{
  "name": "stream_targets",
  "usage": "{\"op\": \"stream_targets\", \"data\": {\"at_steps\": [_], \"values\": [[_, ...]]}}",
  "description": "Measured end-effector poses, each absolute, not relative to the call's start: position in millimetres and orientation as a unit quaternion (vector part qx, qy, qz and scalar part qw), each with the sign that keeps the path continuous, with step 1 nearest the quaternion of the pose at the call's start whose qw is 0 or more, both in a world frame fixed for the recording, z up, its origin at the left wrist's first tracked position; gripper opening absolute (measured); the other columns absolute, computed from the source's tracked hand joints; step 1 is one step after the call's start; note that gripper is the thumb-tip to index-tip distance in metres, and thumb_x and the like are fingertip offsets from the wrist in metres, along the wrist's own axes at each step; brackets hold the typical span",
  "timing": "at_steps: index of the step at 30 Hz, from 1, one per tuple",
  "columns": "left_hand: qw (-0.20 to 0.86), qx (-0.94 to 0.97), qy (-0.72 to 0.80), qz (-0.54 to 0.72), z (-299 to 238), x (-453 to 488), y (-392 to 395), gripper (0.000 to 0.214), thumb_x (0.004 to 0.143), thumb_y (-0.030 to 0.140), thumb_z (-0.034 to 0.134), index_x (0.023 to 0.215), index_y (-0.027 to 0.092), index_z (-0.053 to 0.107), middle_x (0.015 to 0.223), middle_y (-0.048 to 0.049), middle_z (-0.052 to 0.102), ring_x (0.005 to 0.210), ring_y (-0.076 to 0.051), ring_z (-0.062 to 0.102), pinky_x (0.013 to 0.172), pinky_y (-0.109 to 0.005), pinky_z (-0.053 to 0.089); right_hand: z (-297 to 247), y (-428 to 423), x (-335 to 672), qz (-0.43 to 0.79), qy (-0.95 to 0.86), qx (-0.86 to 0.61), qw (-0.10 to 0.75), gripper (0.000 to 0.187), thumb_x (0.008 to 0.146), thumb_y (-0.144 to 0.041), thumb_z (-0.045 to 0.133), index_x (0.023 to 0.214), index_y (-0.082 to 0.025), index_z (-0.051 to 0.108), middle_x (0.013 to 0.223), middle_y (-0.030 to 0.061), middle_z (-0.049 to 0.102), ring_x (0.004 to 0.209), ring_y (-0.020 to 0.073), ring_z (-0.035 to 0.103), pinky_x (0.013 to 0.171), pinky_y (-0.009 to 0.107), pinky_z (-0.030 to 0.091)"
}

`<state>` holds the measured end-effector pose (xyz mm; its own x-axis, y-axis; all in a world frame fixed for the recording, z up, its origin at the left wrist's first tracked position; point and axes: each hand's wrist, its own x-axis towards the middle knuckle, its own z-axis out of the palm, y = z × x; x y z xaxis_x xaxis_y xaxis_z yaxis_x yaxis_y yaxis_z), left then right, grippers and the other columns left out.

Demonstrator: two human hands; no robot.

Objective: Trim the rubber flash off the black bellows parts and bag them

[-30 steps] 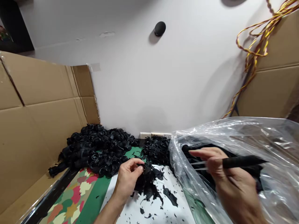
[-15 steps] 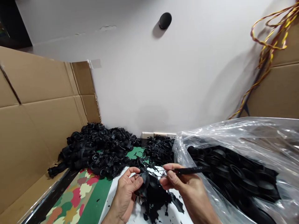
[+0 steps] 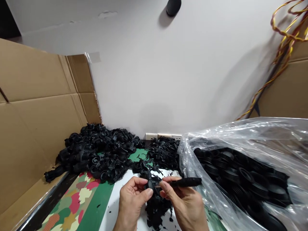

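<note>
My left hand [image 3: 132, 200] pinches a small black rubber part [image 3: 151, 183] between thumb and fingers, low in the middle of the view. My right hand [image 3: 185, 202] grips a black-handled knife [image 3: 186, 182] and its blade end meets the part. Both hands touch over a heap of black rubber trimmings [image 3: 157, 208] lying on a white sheet [image 3: 112, 211].
A pile of black ribbed rubber parts [image 3: 96, 154] lies at the left against a cardboard wall [image 3: 36, 112]. A clear plastic bag [image 3: 252, 141] full of more black parts stands at the right. A white wall is behind, and yellow-red twisted wires [image 3: 281, 41] hang at the upper right.
My right hand came out of the plastic bag with the knife and moved left to meet my left hand. The left hand lifted a rubber part off the trimmings.
</note>
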<state>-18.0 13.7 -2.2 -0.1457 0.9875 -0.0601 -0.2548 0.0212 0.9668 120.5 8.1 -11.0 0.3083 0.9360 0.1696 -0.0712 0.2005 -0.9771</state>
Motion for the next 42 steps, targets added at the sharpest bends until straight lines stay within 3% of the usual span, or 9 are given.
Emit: {"op": "stream_targets", "data": {"at_steps": [8,17,20,25,30,33,35,38,42], "values": [[0.529,0.389,0.498,0.567,0,-15,12,0.022,0.05,0.018,0.081,0.065,0.013,0.066,0.06,-0.0001,0.065,0.059,-0.012,0.055,0.057,-0.021,0.043,-15,6,117,0.293,-0.547,-0.491,0.612,0.019,0.08,-0.037,0.061,0.076,-0.018,0.066,0.055,0.0016,0.066,0.048,0.0175,0.064,0.047,0.025,0.053],[0.523,0.383,0.5,0.574,5,-15,9,0.014,0.052,0.013,0.074,0.063,0.014,0.065,0.055,0.0025,0.06,0.052,-0.009,0.049,0.05,-0.018,0.039,-18,23,136,-0.051,-0.688,-0.455,0.563,0.019,0.088,-0.019,0.047,0.075,-0.018,0.06,0.063,0.0043,0.063,0.048,0.0133,0.058,0.045,0.022,0.045],[0.539,0.383,0.493,0.565,9,-18,8,0.013,0.056,0.014,0.073,0.068,0.014,0.067,0.055,0.0022,0.06,0.05,-0.009,0.048,0.048,-0.018,0.038,-15,30,150,0.022,-0.613,-0.535,0.581,0.025,0.085,-0.035,0.05,0.071,-0.018,0.061,0.057,0.0037,0.063,0.045,0.0159,0.057,0.044,0.025,0.044],[0.581,0.363,0.476,0.552,5,-25,15,0.016,0.058,0.019,0.075,0.071,0.015,0.066,0.055,0.0018,0.061,0.047,-0.008,0.047,0.046,-0.017,0.035,-5,29,155,0.289,-0.479,-0.587,0.585,0.036,0.073,-0.053,0.06,0.071,-0.017,0.064,0.05,0.0022,0.062,0.047,0.0206,0.06,0.051,0.031,0.048],[0.596,0.371,0.477,0.529,3,-30,17,0.014,0.058,0.019,0.071,0.071,0.016,0.067,0.058,0.0023,0.06,0.049,-0.008,0.046,0.047,-0.018,0.032,2,24,154,0.384,-0.42,-0.491,0.659,0.028,0.071,-0.044,0.064,0.075,-0.017,0.065,0.07,0.005,0.067,0.068,0.0214,0.062,0.067,0.033,0.049],[0.61,0.39,0.467,0.507,9,-29,14,0.011,0.061,0.017,0.064,0.071,0.016,0.068,0.061,0.0024,0.058,0.055,-0.01,0.046,0.052,-0.019,0.034,4,20,147,0.427,-0.442,-0.484,0.623,0.021,0.075,-0.033,0.058,0.087,-0.019,0.067,0.055,-0.0009,0.06,0.057,0.0181,0.057,0.059,0.03,0.047],[0.627,0.397,0.448,0.499,14,-28,11,0.013,0.063,0.017,0.06,0.073,0.016,0.067,0.066,0.0009,0.06,0.06,-0.012,0.048,0.057,-0.021,0.037,5,16,140,0.423,-0.498,-0.462,0.6,0.021,0.075,-0.029,0.057,0.09,-0.02,0.069,0.064,0.0014,0.063,0.064,0.0193,0.059,0.062,0.03,0.047],[0.662,0.392,0.403,0.496,18,-26,8,0.013,0.065,0.018,0.061,0.078,0.018,0.065,0.071,-0.0001,0.063,0.066,-0.014,0.052,0.061,-0.023,0.04,7,11,127,0.415,-0.583,-0.396,0.575,0.015,0.073,-0.027,0.06,0.08,-0.021,0.071,0.088,0.0063,0.066,0.083,0.0228,0.061,0.072,0.032,0.048],[0.701,0.351,0.366,0.501,14,-25,7,0.012,0.071,0.027,0.068,0.079,0.02,0.062,0.068,0.0015,0.061,0.066,-0.015,0.053,0.062,-0.023,0.04,-1,9,114,0.435,-0.57,-0.394,0.575,0.008,0.07,-0.02,0.063,0.072,-0.021,0.071,0.08,0.004,0.063,0.076,0.0207,0.061,0.068,0.029,0.048]]}}
